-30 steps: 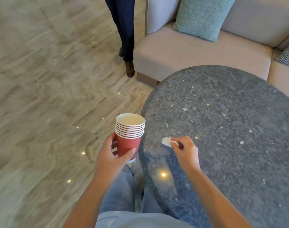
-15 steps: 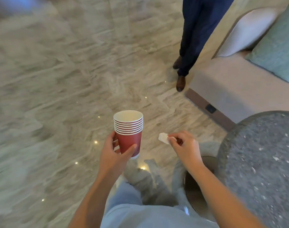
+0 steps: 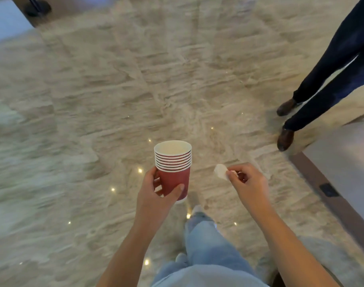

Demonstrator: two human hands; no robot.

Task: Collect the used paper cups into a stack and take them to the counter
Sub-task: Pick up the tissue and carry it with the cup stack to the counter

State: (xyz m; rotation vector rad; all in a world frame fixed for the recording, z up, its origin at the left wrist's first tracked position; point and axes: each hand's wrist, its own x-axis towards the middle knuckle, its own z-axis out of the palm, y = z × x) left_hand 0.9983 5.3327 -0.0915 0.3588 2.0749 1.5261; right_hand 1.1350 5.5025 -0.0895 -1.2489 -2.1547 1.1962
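A stack of several red paper cups (image 3: 173, 166) with white rims stands upright in my left hand (image 3: 156, 195), which grips the lowest cup around its side. The top cup looks empty inside. To the right, at about the same height, my right hand (image 3: 247, 183) pinches a small white scrap of paper (image 3: 220, 171) between thumb and fingertips. Both hands are held out over the floor in front of my legs. No counter is in view.
Glossy beige marble floor (image 3: 135, 90) stretches ahead. A person in dark trousers and brown shoes (image 3: 285, 137) stands at the right, beside the corner of a light sofa base (image 3: 342, 162). A dark stand foot (image 3: 37, 8) sits far top left.
My view has swung left away from the round stone table and sofa, which have left the frame. Both hands keep their hold on the cup stack and the paper scrap.
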